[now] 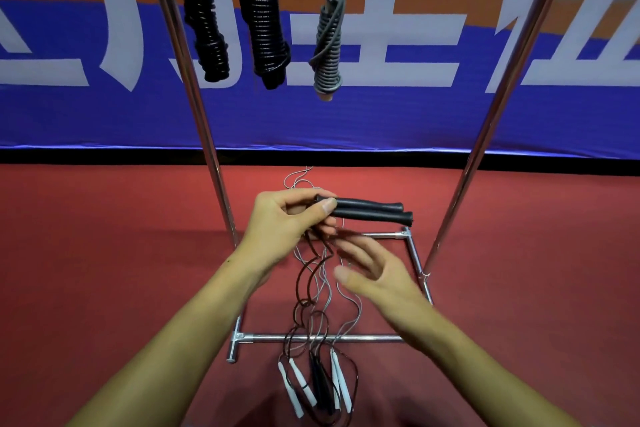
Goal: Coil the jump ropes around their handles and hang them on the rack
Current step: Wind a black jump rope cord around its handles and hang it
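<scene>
Nearest the camera, below both hands, loose jump ropes (317, 381) are seen lying on the red floor (104, 253), their white and black handles bunched together and their cords trailing up across the lower bar of the rack (325, 337). The left hand (282, 222) is curled around one end of a pair of black handles (372, 211), which are pinched between thumb and fingers and held level, side by side, pointing away to that hand's right. A dark cord (308, 274) is seen dropping from that grip toward the floor. Just below and to the right of the handles, the right hand (375, 276) is held with fingers spread and relaxed, nothing being gripped; whether the cord is touched cannot be told. Well above both hands, three coiled ropes are hung from the top bar: two black bundles (207, 28) (265, 24) and one grey bundle (329, 35). Behind them a blue banner (415, 114) is stretched.
</scene>
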Motion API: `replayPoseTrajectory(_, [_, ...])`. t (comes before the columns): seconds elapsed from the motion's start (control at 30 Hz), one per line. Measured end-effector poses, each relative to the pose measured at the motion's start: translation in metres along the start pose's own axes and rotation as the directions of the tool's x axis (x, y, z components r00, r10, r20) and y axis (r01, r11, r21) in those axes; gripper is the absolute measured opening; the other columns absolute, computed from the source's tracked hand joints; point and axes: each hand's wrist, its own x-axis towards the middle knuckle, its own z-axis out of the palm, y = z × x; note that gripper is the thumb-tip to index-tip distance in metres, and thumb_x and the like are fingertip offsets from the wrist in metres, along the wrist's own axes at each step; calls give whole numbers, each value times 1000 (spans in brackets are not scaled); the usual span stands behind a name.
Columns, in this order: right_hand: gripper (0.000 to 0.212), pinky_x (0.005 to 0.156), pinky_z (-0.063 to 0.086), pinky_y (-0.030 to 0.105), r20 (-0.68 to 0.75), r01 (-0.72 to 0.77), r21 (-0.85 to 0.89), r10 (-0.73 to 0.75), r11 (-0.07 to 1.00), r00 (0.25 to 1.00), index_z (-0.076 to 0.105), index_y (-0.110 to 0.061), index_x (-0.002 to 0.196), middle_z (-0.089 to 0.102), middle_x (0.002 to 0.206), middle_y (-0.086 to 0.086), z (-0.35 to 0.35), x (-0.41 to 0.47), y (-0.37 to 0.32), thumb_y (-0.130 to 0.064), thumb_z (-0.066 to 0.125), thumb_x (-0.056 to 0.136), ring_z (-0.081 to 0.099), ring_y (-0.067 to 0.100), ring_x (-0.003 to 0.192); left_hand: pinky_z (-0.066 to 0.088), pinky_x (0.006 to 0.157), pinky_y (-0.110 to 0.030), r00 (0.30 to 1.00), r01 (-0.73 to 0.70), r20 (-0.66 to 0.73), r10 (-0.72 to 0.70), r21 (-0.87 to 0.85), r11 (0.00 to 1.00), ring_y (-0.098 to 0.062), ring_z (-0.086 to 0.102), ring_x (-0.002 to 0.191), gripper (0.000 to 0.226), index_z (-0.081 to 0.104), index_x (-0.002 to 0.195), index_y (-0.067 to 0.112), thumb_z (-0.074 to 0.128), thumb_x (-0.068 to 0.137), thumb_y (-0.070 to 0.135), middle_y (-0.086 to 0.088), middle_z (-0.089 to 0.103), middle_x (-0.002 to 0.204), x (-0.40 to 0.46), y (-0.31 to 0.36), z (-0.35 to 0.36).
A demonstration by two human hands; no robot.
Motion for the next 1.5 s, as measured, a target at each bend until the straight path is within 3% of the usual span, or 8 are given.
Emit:
replayPoseTrajectory(0.1, [67, 105, 44, 13, 2, 71, -254, -73, 965, 997, 52, -32, 143, 66, 135, -22, 17, 1, 1, -28, 86, 85, 53, -3, 134, 66, 76, -38, 998, 50, 33, -49, -25, 998, -26, 75, 76, 14, 78, 107, 1, 74, 94, 5, -23, 77, 87, -1, 0, 7])
replayPoseTrajectory(0.2, [52, 95, 49, 22, -88, 67, -266, -93, 962, 992, 56, -28, 134, 76, 98, -9, 23, 7, 4, -25, 83, 89, 69, 3, 100, 66, 75, -36, 996, 87, 33, -86, -47, 995, -28, 76, 78, 15, 78, 108, 0, 75, 94, 4, -25, 76, 89, 0, -2, 8])
replayPoseTrajectory(0.3, [39, 64, 46, 29, -140, 46, -296, -91, 954, 986, 59, -33, 123, 58, 68, -6, 19, 9, 7, -21, 79, 92, 54, 10, 62, 64, 74, -30, 999, 49, 17, -49, -5, 999, -26, 77, 77, 16, 78, 109, -3, 74, 93, 0, -21, 77, 87, 2, -4, 4])
replayPoseTrajectory(0.5, [15, 68, 56, 41, -97, 268, -641, -423, 719, 901, 71, -27, 102, 72, 78, -7, -13, 3, -10, -25, 81, 91, 69, 18, 69, 57, 72, -22, 999, -40, 11, 38, 238, 970, -19, 78, 80, 12, 82, 103, 12, 78, 93, 7, -11, 81, 85, 4, -8, -13])
replayPoseTrajectory(0.7, [10, 66, 48, 29, 100, 358, -856, -561, 372, 822, 78, -27, 101, 68, 85, -17, -40, -5, -37, -28, 81, 92, 59, 6, 73, 60, 88, -47, 975, -179, 202, 98, 441, 879, -26, 77, 93, 13, 84, 105, 20, 79, 93, 17, 0, 81, 93, -6, -11, -7])
replayPoseTrajectory(1.03, [12, 67, 49, 23, 107, 105, -409, -67, 906, 992, 77, -12, 93, 72, 82, 6, -67, -7, -62, -11, 85, 82, 60, 10, 71, 59, 83, -53, 874, -264, 485, -3, 480, 837, -29, 73, 84, 12, 84, 106, 28, 79, 95, 28, -5, 79, 89, -17, 6, 3])
replayPoseTrajectory(1.2, [5, 53, 39, 22, 191, -36, -219, 79, 975, 978, 79, -10, 86, 62, 66, 4, -69, -10, -60, -11, 83, 82, 49, 12, 57, 60, 81, -29, 825, -112, 561, -69, 281, 953, -16, 73, 81, 20, 82, 109, 3, 79, 89, 3, -18, 80, 90, -24, 15, 7])
replayPoseTrajectory(1.5, [40, 53, 51, 25, 21, 75, 147, -79, 986, 997, 82, -19, 91, 75, 85, 10, -40, -3, -37, -48, 94, 67, 66, 17, 60, 63, 78, -39, 908, 185, 393, -143, -71, 980, -30, 72, 74, 24, 82, 103, 2, 77, 80, 11, -26, 74, 88, -30, 18, 13])
